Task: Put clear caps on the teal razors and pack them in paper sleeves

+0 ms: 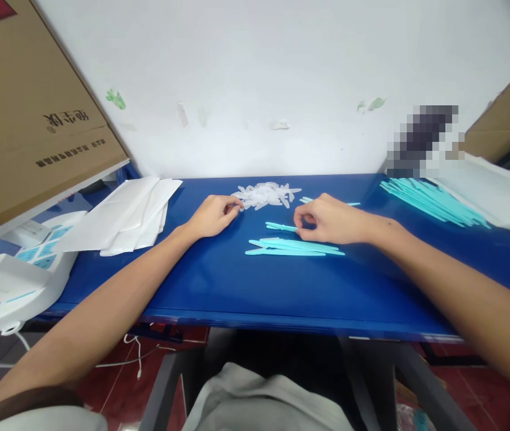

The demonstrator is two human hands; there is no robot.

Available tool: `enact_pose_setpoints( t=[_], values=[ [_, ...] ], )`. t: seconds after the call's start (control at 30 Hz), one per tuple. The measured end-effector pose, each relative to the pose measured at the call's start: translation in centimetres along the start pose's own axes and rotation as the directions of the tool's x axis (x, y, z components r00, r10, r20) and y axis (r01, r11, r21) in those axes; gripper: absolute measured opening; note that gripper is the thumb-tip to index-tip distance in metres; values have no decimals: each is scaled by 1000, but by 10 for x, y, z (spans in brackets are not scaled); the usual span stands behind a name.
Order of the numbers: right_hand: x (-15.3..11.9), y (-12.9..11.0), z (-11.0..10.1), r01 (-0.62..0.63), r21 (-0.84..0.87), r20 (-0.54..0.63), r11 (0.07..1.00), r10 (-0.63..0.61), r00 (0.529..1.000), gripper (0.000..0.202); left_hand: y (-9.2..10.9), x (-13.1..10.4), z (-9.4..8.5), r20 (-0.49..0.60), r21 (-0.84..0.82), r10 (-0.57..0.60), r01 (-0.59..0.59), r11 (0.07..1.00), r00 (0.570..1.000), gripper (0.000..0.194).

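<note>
My right hand (327, 220) pinches the end of a slim turquoise stick that looks like an eyebrow razor (279, 227), just above the table. Below it lie several like razors (293, 246) in a loose row, and more stick out behind the hand. My left hand (213, 215) rests at the left edge of a heap of small translucent white caps (264, 195). Its thumb and forefinger are closed together; whatever is between them is too small to make out.
White sheets or bags (136, 215) lie at the left, beside a white power strip (52, 248). A large cardboard box (35, 108) leans over that side. At the right are a bundle of turquoise razors (434, 203) and clear plastic bags (488, 191). A white wall (255, 78) bounds the blue table (246, 290).
</note>
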State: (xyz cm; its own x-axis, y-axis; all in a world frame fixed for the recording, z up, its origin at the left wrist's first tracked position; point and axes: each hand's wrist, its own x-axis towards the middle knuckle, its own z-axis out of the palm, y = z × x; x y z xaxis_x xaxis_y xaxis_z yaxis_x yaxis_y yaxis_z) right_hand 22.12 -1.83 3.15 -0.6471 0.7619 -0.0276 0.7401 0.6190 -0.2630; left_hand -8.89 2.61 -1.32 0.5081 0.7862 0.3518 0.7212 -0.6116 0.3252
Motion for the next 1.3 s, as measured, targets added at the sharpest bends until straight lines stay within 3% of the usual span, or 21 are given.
enact_pose_setpoints(
  t=[0.2, 0.37, 0.6, 0.83, 0.97, 1.07, 1.2, 1.3],
  values=[
    [1, -5, -1, -8, -187, -55, 982, -2, 998, 12, 1, 0, 0, -18, -1, 8, -8, 1000, 1000, 35],
    [0, -4, -1, -60, -129, -11, 990, 59, 998, 17, 1, 0, 0, -33, 6, -2, 2, 1000, 999, 33],
    [0, 3, 0, -28, -96, 1, 995, 29, 1000, 27, 2, 1, 1, -19, 24, -31, 32, 999, 999, 37],
    [3, 9, 2, 18, -167, -35, 986, -25, 999, 23, 9, -2, 1, -17, 159, 76, -72, 985, 997, 49],
    [7, 1, 5, 27, -339, -33, 940, -40, 999, 20, 21, 2, 1, 45, 154, 145, -150, 977, 988, 48],
    [8, -3, 7, 45, -406, -77, 913, -83, 994, 20, 27, 4, 3, 138, 164, 121, -144, 976, 983, 50],
    [6, -2, 6, 31, -342, -68, 939, -58, 996, 22, 24, 4, 3, 137, 196, 79, -105, 975, 987, 51],
    [5, 2, 5, -55, -278, -85, 959, 32, 996, 23, 21, 2, 0, 135, 154, 100, -120, 981, 986, 46]
  ],
)
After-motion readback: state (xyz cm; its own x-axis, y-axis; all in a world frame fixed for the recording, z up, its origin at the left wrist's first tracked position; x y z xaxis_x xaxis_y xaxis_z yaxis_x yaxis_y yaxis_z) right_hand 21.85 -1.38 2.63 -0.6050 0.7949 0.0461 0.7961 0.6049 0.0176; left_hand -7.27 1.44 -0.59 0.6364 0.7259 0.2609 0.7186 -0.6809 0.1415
